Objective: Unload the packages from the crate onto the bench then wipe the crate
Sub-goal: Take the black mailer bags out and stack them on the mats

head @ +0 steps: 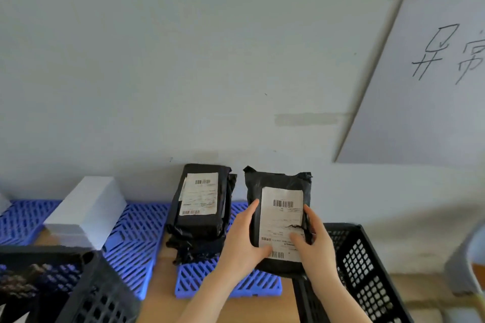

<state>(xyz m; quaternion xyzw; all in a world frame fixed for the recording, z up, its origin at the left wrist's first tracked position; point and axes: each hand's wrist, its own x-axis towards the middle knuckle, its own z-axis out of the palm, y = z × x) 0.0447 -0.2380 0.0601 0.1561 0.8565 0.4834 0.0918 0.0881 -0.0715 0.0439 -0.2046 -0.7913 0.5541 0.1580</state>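
Both my hands hold one black package point(278, 183) with a white barcode label, upright above the blue bench pallet point(199, 280). My left hand point(244, 241) grips its left edge, my right hand point(315, 241) its right edge, thumbs on the label. To its left a stack of black labelled packages point(199, 204) lies on the pallet against the wall. A black perforated crate point(367, 265) stands at the lower right, partly behind my right arm; its inside is hidden.
A second black crate point(65, 286) sits at the lower left. A white block point(86, 210) rests on the blue pallet at the left. A white sheet with handwriting point(430, 73) hangs on the grey wall. A pale bin edge point(469, 265) shows at far right.
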